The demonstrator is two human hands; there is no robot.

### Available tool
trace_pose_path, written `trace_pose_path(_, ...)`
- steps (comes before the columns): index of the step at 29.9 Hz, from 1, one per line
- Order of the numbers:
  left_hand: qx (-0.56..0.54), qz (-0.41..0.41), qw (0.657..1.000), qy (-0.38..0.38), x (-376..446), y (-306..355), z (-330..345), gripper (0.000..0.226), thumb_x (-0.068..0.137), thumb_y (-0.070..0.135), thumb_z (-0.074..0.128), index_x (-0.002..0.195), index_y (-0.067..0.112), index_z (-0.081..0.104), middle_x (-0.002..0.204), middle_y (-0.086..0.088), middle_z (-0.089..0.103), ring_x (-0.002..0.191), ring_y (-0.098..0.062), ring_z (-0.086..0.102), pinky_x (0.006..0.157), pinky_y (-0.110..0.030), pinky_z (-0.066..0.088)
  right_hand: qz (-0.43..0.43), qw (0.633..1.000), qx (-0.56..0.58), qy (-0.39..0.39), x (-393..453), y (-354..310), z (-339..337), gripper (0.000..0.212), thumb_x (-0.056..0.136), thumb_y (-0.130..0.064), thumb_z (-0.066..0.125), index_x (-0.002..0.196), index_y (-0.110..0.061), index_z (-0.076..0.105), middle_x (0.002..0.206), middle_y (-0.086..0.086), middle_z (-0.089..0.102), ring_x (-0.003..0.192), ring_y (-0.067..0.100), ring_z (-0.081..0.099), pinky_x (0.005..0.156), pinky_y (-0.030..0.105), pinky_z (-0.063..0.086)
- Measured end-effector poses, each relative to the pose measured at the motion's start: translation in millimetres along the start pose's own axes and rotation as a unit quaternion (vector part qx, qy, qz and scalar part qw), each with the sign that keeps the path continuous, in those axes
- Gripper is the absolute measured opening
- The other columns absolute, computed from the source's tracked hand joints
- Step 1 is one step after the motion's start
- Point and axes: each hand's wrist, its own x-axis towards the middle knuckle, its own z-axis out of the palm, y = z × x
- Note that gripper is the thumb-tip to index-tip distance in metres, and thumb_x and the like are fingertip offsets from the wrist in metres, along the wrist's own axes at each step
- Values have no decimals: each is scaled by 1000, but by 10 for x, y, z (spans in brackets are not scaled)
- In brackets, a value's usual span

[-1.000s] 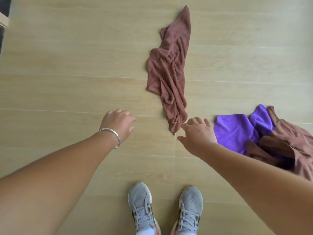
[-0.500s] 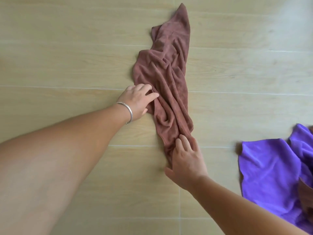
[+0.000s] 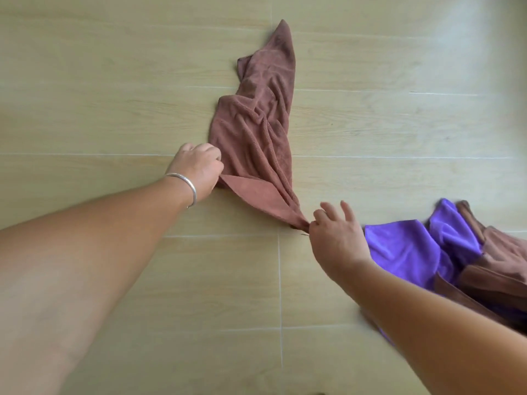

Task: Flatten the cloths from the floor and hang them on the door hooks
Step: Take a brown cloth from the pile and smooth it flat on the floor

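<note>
While crumpled lengthwise on the floor: the brown cloth [image 3: 258, 129] lies as a long bunched strip, its far tip pointing away and its near end drawn out into a flat triangular flap.
Near edge: pulled taut between the two hands — one corner at each.
Left hand [image 3: 196, 169]: fingers curled round the cloth's left corner, knuckles up, just beside the bunched middle; a silver bangle [image 3: 185, 185] sits on the wrist.
Right hand [image 3: 336, 238]: thumb and forefinger pinch the cloth's near-right corner, where the fabric narrows to a point; the other fingers are spread and raised.
Purple cloth [image 3: 405, 252]: rumpled on the floor just right of the right hand, partly hidden by the right forearm.
Second brown cloth [image 3: 496, 266]: heaped at the right edge, touching and overlapping the purple one — apart from the held cloth.
Floor [image 3: 114, 81]: pale wood-look tiles with thin light seams.
</note>
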Motion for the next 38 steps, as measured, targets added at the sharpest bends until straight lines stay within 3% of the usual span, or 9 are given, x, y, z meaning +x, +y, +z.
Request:
trace_pose_path(5, 21, -30, 999, -35, -554, -459, -1099, 21, 93, 26, 49, 103, 23, 66, 110, 3, 57, 115, -18, 48, 113, -46, 21, 40, 999, -1, 29, -326, 543, -1228, 35, 94, -16, 35, 118, -19, 60, 125, -1, 50, 136, 20, 26, 117, 48, 9)
trace_pose_path(11, -84, -87, 992, 44, -963, -976, -2869, 10, 87, 22, 56, 91, 22, 65, 97, -1, 63, 102, -25, 56, 109, -41, 24, 96, 991, 4, 98, -667, 1090, -3090, 32, 91, -12, 40, 114, -16, 62, 123, 2, 53, 131, 23, 32, 115, 47, 14)
trace_pose_path(18, -131, -107, 981, 95, -1589, -1407, -4733, 6, 94, 18, 50, 93, 17, 56, 77, -1, 60, 85, -29, 58, 108, -41, 23, 104, 987, 7, 123, -1460, 1485, -4864, 34, 89, -13, 38, 115, -20, 60, 123, 0, 52, 131, 21, 32, 117, 46, 13)
trace_pose_path(23, -115, -98, 983, 103, -2017, -1507, -5730, 10, 96, 16, 50, 99, 15, 59, 88, -7, 67, 89, -29, 58, 104, -37, 26, 104, 985, 20, 133, -2033, 1634, -5665, 31, 91, -17, 41, 115, -20, 59, 123, 0, 53, 130, 20, 34, 117, 45, 14)
trace_pose_path(27, -94, -96, 986, 99, -2288, -1503, -6113, 12, 96, 16, 54, 101, 17, 65, 95, -8, 70, 94, -27, 60, 105, -36, 28, 103, 986, 19, 127, -2341, 1692, -5983, 25, 91, -26, 52, 112, -20, 63, 119, 0, 56, 127, 21, 37, 116, 44, 16)
trace_pose_path(30, -65, -90, 992, 63, -2359, -1503, -6157, 17, 98, 20, 50, 103, 20, 67, 103, -3, 69, 98, -25, 60, 98, -33, 33, 98, 988, 7, 117, -2370, 1721, -6045, 25, 91, -19, 49, 112, -21, 63, 120, -1, 55, 129, 20, 36, 116, 43, 16)
trace_pose_path(34, -44, -96, 993, 44, -2171, -1544, -5855, 21, 99, 22, 46, 106, 20, 65, 104, -3, 67, 97, -27, 60, 84, -31, 40, 73, 990, -19, 118, -2068, 1743, -5921, 26, 89, -16, 48, 110, -22, 62, 119, -2, 56, 126, 20, 38, 114, 39, 19)
trace_pose_path(38, 4, -111, 993, 48, -1827, -1744, -5253, 19, 99, 20, 44, 102, 22, 63, 98, 0, 66, 91, -25, 61, 69, -29, 37, 61, 987, -18, 149, -1514, 1733, -5516, 28, 90, -13, 45, 106, -24, 64, 115, -4, 58, 122, 19, 41, 109, 36, 24)
